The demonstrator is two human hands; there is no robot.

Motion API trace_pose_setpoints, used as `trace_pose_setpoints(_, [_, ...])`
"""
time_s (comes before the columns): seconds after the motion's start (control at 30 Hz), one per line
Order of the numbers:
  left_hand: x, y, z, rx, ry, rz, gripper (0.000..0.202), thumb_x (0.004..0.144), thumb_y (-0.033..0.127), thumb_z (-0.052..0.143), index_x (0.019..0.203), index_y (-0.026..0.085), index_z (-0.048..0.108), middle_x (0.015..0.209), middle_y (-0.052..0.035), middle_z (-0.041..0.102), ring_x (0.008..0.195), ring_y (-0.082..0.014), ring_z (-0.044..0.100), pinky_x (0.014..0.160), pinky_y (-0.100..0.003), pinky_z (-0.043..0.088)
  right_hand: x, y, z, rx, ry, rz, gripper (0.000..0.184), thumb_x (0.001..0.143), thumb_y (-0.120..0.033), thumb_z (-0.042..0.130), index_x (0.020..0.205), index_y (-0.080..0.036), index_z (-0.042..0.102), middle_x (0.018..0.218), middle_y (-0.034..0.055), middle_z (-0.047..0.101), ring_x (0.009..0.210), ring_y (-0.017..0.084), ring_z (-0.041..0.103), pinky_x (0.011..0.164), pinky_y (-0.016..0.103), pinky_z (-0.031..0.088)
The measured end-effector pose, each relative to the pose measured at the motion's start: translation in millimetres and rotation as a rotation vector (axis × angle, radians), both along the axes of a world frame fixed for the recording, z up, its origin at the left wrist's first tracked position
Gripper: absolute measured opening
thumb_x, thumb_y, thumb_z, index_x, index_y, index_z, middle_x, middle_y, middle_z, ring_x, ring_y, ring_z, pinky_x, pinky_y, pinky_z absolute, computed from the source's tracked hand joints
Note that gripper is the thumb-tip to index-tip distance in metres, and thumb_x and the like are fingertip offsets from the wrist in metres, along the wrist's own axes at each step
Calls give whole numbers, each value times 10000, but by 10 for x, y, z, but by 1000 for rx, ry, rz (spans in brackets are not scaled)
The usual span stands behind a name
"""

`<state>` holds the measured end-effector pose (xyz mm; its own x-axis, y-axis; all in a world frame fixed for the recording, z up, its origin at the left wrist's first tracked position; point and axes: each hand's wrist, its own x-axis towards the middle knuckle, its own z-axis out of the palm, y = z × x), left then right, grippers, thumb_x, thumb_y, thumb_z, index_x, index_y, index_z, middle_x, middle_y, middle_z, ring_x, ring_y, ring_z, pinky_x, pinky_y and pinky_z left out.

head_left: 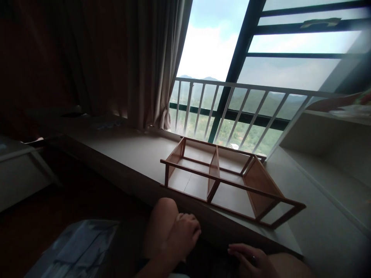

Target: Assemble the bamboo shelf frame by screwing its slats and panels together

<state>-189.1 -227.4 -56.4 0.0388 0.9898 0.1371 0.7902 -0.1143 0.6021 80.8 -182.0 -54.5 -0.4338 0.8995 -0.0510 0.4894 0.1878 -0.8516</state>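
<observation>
Left hand [187,233]: fingers loosely curled, at the bent knee [164,211]; palm hidden, cannot tell whether it encloses anything. Right hand [252,259]: fingers partly bent, held near together; cannot tell whether anything is gripped. Wooden frame [214,164] rests ahead of both hands on pale window ledge [139,148], apart from each.

Smooth wooden frame [214,164], matt cloth curtain [147,58], smooth sill [136,150]

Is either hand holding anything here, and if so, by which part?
No hold is visible: the left hand is at the knee, the right hand is apart from the wooden frame. Whether something small is hidden in either cannot be told.
</observation>
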Motion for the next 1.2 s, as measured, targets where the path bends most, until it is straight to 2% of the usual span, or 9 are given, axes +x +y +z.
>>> trace_pose_setpoints(0.1, [108, 481, 327, 313, -154, 55, 161, 900, 228, 502, 915, 219, 662, 1056, -65, 641, 1017, -208, 567, 928, -382, 461, -115, 241, 68, 80, 42, -4, 320, 827, -497, 601, 938, -257, 781, 979, 65, 766, 953, 285, 710, 849, 365, 578])
trace_pose_setpoints(0.17, [197, 804, 416, 477, -220, 69, 170, 903, 213, 496, 988, 221, 643, 1139, -75, 619, 1077, -211, 553, 962, -385, 466, -208, 371, 160, 131, 80, -77, 313, 857, -479, 583, 963, -245, 762, 1002, 72, 760, 971, 279, 703, 855, 365, 570])
trace_pose_setpoints(0.3, [313, 1294, 307, 539, -264, 75, 398, 899, 233, 526, 1295, 252, 501, 1357, -66, 535, 1198, -205, 536, 1009, -369, 483, -400, 581, 320, 241, 123, -192, 269, 888, -429, 574, 963, -231, 740, 997, 71, 754, 955, 261, 699, 837, 344, 562])
trace_pose_setpoints(0.4, [308, 1495, 155, 492, -249, 48, 449, 931, 258, 491, 1375, 269, 429, 1418, -50, 505, 1221, -186, 550, 1001, -334, 500, -521, 739, 361, 297, 167, -211, 225, 900, -385, 576, 974, -235, 726, 991, 69, 747, 946, 246, 693, 834, 343, 555])
trace_pose_setpoints(0.53, [267, 1625, 57, 486, -229, 32, 377, 965, 257, 434, 1338, 278, 489, 1362, -27, 559, 1165, -163, 589, 983, -292, 506, -666, 974, 368, 345, 192, -209, 189, 920, -331, 560, 1009, -254, 708, 1019, 55, 735, 937, 227, 679, 863, 357, 533])
trace_pose_setpoints(0.77, [260, 1758, 69, 443, -241, 27, 386, 965, 241, 433, 1335, 305, 523, 1146, -16, 620, 968, -133, 637, 865, -232, 524, -883, 1280, 307, 407, 224, -140, 173, 935, -269, 544, 988, -256, 709, 1036, 46, 721, 941, 204, 659, 861, 345, 509])
trace_pose_setpoints(0.93, [208, 1752, 162, 301, -83, -24, 540, 943, 191, 451, 1424, 428, 388, 1124, 24, 585, 850, -108, 634, 716, -207, 508, -961, 1348, 236, 421, 236, -183, 169, 916, -247, 574, 1004, -242, 718, 1001, 47, 722, 903, 196, 657, 814, 320, 509])
trace_pose_setpoints(1.03, [188, 1725, 249, 226, -7, -19, 516, 940, 215, 465, 1397, 450, 417, 1174, 32, 582, 829, -119, 639, 664, -224, 485, -990, 1364, 228, 414, 248, -177, 160, 908, -221, 585, 994, -231, 718, 996, 46, 721, 901, 191, 656, 812, 309, 502])
trace_pose_setpoints(1.2, [198, 1710, 319, 193, -39, 6, 453, 943, 237, 471, 1353, 431, 470, 1163, 38, 605, 857, -136, 646, 674, -238, 468, -1038, 1366, 225, 430, 244, -180, 159, 917, -203, 563, 976, -219, 710, 977, 47, 716, 877, 180, 651, 792, 304, 499])
